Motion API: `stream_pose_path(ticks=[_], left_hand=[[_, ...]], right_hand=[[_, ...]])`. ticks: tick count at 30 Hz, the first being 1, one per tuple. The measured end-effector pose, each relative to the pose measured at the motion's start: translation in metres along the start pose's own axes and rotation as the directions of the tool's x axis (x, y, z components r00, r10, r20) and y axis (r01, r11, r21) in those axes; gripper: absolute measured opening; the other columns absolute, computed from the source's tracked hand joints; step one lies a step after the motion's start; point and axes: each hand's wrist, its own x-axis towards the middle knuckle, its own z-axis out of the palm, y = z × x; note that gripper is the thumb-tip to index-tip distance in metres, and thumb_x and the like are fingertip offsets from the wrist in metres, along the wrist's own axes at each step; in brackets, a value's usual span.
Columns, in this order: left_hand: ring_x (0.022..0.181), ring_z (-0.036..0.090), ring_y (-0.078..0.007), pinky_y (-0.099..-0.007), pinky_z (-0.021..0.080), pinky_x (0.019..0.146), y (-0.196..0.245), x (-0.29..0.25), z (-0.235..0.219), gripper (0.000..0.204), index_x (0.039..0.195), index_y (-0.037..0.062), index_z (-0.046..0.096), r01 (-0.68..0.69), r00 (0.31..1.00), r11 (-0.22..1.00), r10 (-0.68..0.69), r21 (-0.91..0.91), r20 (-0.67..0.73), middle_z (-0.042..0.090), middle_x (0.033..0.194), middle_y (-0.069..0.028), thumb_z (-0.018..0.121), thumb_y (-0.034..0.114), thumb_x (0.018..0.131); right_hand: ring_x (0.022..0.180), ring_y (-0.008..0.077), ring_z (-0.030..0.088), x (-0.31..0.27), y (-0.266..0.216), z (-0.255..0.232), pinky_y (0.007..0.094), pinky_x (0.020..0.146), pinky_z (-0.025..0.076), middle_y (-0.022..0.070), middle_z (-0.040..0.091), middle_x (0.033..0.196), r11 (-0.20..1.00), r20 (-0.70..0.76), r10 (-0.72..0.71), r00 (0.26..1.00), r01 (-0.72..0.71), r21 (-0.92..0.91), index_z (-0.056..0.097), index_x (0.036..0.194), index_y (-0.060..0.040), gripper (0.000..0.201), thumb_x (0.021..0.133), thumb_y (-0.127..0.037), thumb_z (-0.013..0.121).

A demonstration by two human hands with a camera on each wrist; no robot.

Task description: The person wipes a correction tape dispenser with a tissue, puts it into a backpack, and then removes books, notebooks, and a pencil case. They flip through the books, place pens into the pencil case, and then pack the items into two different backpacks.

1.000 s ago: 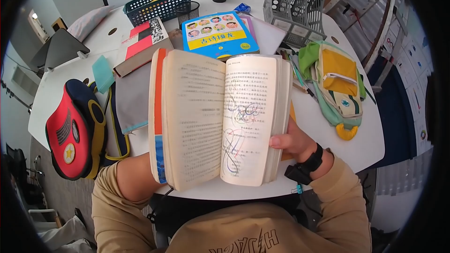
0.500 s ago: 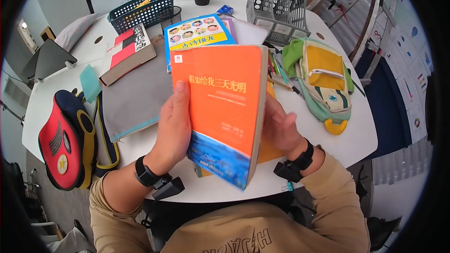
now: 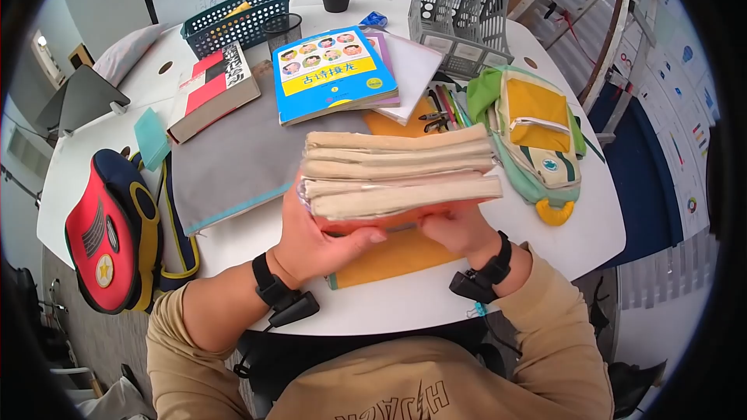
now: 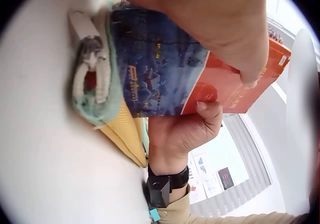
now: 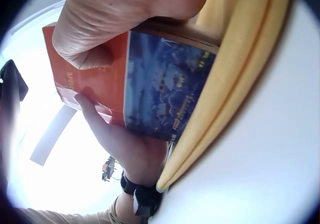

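Observation:
Both hands hold a thick paperback book [image 3: 401, 175] over the table, its cream page edges turned up with gaps between the page blocks. My left hand [image 3: 319, 237] grips its left end, with the thumb along the cover. At the right end, my right hand [image 3: 463, 229] holds it with the thumb on the same side. In the left wrist view the orange and blue cover [image 4: 155, 69] faces the thumbs. Most fingers are hidden behind the book. Below it lies a yellow zip pouch [image 3: 393, 264] with teal edging.
A blue children's book [image 3: 334, 78] lies ahead on a grey folder [image 3: 226, 163], beside a thick red-and-white book [image 3: 214, 93]. Left is a red cap [image 3: 97, 241]; right, a green-and-yellow backpack-shaped bag [image 3: 537, 132] and several pens [image 3: 447, 109]. A basket [image 3: 233, 23] and grey file rack [image 3: 463, 12] stand behind.
The book, open to its pages at first, was closed with its orange cover facing up, then tipped so its page edges face up. The right hand now grips its right end.

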Motion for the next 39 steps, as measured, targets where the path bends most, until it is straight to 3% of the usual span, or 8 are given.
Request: stream_pose_path(ticks=[3,8,17,24,28,31,34,39], left_hand=[[0.139,0.067,-0.0204,-0.0398,0.055,0.119,0.001,0.003,0.003,0.096,0.159,-0.0007,0.047,0.071,0.997,0.997,-0.071,-0.009,0.035,0.068,0.152,-0.0142,0.107,0.018,0.086],[0.142,0.066,-0.0217,-0.0405,0.055,0.121,-0.01,-0.004,0.016,0.107,0.162,0.002,0.032,0.089,0.996,0.985,-0.085,-0.145,0.034,0.061,0.159,-0.0162,0.106,0.011,0.086],[0.135,0.071,-0.021,-0.0395,0.061,0.113,-0.012,0.008,-0.005,0.087,0.157,0.0001,0.052,-0.263,0.961,0.964,0.265,0.025,-0.085,0.07,0.152,-0.0136,0.105,0.014,0.089],[0.143,0.061,-0.022,-0.0417,0.052,0.118,0.019,0.029,-0.004,0.049,0.157,-0.0013,0.052,-0.233,0.965,0.972,0.232,0.004,-0.127,0.068,0.15,-0.0143,0.061,0.032,0.123],[0.122,0.063,-0.026,-0.0425,0.055,0.103,0.016,0.052,-0.038,0.055,0.154,-0.0058,0.054,-0.053,0.946,0.93,0.162,0.363,-0.279,0.066,0.14,-0.0196,0.063,0.037,0.121],[0.115,0.064,-0.0209,-0.0373,0.055,0.097,0.007,0.064,-0.051,0.06,0.15,-0.0082,0.058,0.172,0.914,0.67,0.165,0.722,-0.371,0.064,0.141,-0.0212,0.063,0.045,0.121],[0.101,0.068,-0.0216,-0.0396,0.059,0.092,-0.006,0.085,-0.077,0.07,0.147,-0.0144,0.059,0.271,0.902,0.694,0.059,0.667,-0.428,0.072,0.119,-0.0182,0.071,0.047,0.117],[0.076,0.067,-0.0151,-0.0316,0.058,0.07,0.029,0.115,-0.07,0.076,0.146,-0.016,0.064,0.511,0.851,0.737,-0.364,0.443,-0.377,0.074,0.096,-0.0087,0.081,0.048,0.11]], right_hand=[[0.111,0.0167,0.071,0.0,-0.004,0.006,0.0352,0.096,0.058,0.0034,0.077,0.119,0.958,-0.031,0.171,0.985,-0.158,0.238,0.078,0.127,-0.0034,0.034,0.094,-0.001,0.072],[0.129,0.0181,0.073,0.013,-0.019,0.008,0.0372,0.107,0.06,0.0067,0.079,0.142,0.968,0.069,-0.157,0.985,0.168,-0.186,0.077,0.145,-0.0063,0.05,0.095,-0.003,0.081],[0.126,0.02,0.077,0.028,-0.018,0.005,0.0367,0.109,0.06,0.0084,0.079,0.144,0.973,0.125,-0.137,0.983,0.157,-0.171,0.074,0.147,-0.0052,0.058,0.097,-0.023,0.098],[0.125,0.0173,0.073,0.029,-0.044,0.008,0.0373,0.108,0.059,0.0109,0.079,0.138,0.979,-0.074,-0.168,0.983,0.157,-0.131,0.058,0.157,0.0011,0.07,0.102,-0.023,0.094],[0.122,0.017,0.073,0.035,-0.049,-0.01,0.0361,0.106,0.058,0.0081,0.078,0.133,0.986,-0.314,-0.164,0.935,0.155,-0.052,0.062,0.151,0.0007,0.055,0.108,-0.022,0.087],[0.121,0.016,0.075,0.048,-0.041,-0.023,0.0348,0.103,0.061,0.007,0.077,0.136,0.936,-0.515,-0.077,0.854,0.24,0.259,0.065,0.148,-0.0012,0.044,0.114,-0.026,0.08],[0.12,0.0174,0.079,0.057,-0.046,-0.035,0.0356,0.1,0.067,0.007,0.076,0.137,0.782,-0.578,0.067,0.814,0.317,0.536,0.065,0.15,-0.0045,0.045,0.116,-0.031,0.076],[0.127,0.0208,0.078,0.061,-0.036,-0.056,0.0386,0.106,0.065,0.0091,0.075,0.144,0.814,-0.62,0.045,0.783,0.331,0.478,0.062,0.156,-0.0041,0.05,0.116,-0.033,0.075]])
